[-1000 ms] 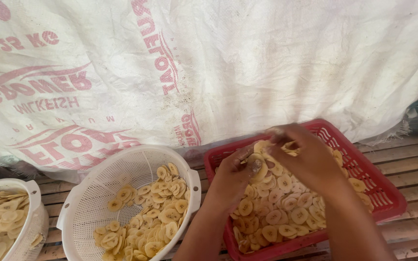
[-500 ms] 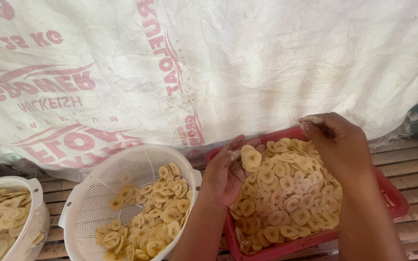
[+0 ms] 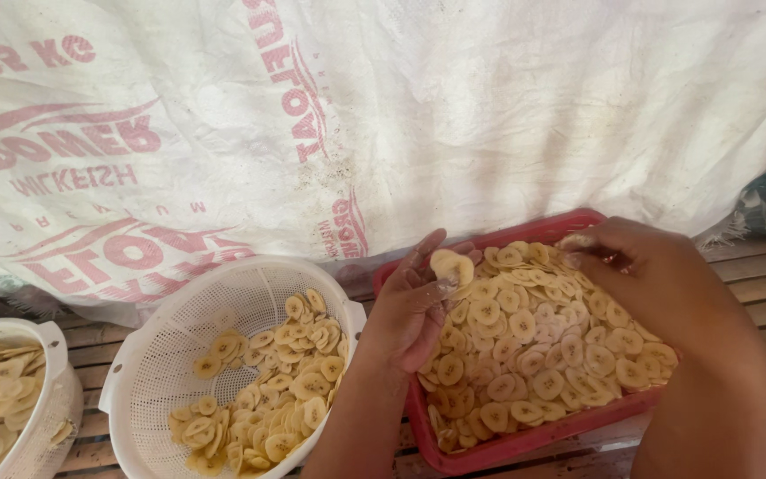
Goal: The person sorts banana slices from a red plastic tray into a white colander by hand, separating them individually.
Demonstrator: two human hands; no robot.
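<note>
A red plastic basket at lower right is heaped with pale yellow banana slices. My left hand rests at the basket's left rim, palm up, with a small stack of banana slices held in its fingers. My right hand reaches over the basket's far right side, its fingertips pinching a slice near the back rim. A white perforated colander to the left holds more banana slices.
A second white colander with slices sits at the far left edge. A large white woven sack with red print hangs behind everything. All stand on wooden slats.
My right hand rose from the pile, then came back down over the far right of the basket. My left hand stayed at the left rim holding slices. The view shifted slightly.
</note>
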